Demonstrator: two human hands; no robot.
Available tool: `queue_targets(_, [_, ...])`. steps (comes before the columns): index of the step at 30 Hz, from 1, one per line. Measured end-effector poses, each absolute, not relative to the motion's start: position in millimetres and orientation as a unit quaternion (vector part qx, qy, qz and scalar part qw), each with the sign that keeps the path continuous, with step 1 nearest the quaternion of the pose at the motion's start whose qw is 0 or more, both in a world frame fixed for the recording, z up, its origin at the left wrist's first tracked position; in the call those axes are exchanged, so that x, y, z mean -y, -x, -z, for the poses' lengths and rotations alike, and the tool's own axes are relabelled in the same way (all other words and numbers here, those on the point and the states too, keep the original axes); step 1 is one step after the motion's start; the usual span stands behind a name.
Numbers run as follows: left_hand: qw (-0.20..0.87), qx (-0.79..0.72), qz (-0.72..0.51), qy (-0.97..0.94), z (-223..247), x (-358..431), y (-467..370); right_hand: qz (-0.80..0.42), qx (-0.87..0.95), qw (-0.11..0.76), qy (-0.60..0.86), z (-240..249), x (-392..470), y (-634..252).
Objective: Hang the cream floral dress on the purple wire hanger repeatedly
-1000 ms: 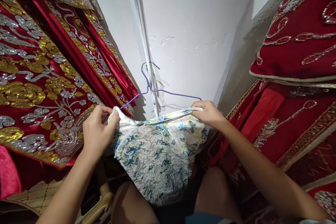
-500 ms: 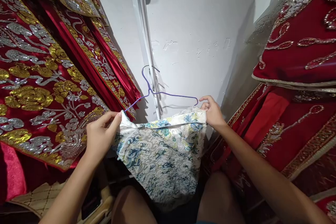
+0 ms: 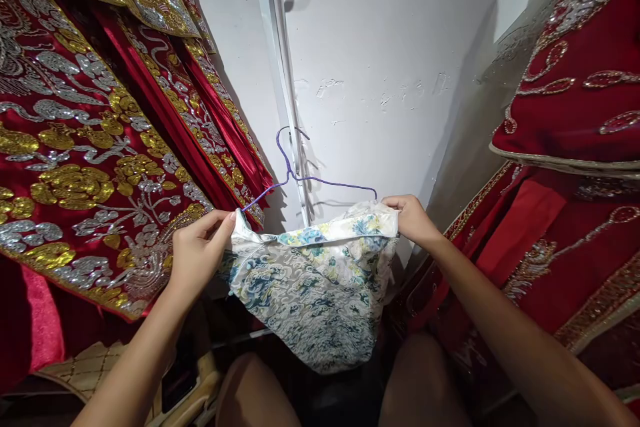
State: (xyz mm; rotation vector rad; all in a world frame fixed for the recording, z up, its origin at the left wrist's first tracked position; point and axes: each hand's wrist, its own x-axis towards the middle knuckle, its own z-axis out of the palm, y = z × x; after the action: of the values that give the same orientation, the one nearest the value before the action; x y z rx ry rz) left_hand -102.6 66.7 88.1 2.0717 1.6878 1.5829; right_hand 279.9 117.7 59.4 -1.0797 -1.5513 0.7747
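Note:
A floral garment [image 3: 320, 293] in white, blue and yellow hangs in front of me, its upper band stretched between my two hands. My left hand [image 3: 203, 250] pinches the band's left corner with thumb and fingers. At the other end, my right hand [image 3: 411, 219] grips the right corner, its fingertips partly hidden behind the cloth. A purple hanger [image 3: 330, 182] rises out of the garment's top, with its hook beside the metal pole. The hanger's lower part is covered by the fabric.
Red costumes with gold and silver sequins [image 3: 75, 187] hang at the left. Beaded red garments [image 3: 575, 107] hang at the right. A metal pole [image 3: 280, 47] stands against the white wall [image 3: 390, 27]. A dark phone-like object [image 3: 180, 373] lies on a chair at lower left.
The view has shifted slightly, so everything sits a little further right. My right hand's fingers have closed down further on the garment's corner. The left hand keeps its pinch.

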Motion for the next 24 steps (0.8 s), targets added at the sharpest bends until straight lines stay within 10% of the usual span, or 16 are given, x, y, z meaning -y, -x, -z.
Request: queue_targets(24, [0.073,-0.560,-0.579,-0.588,-92,-67,115,-0.395,0.599,0.516,0.467,-60,-123,-305])
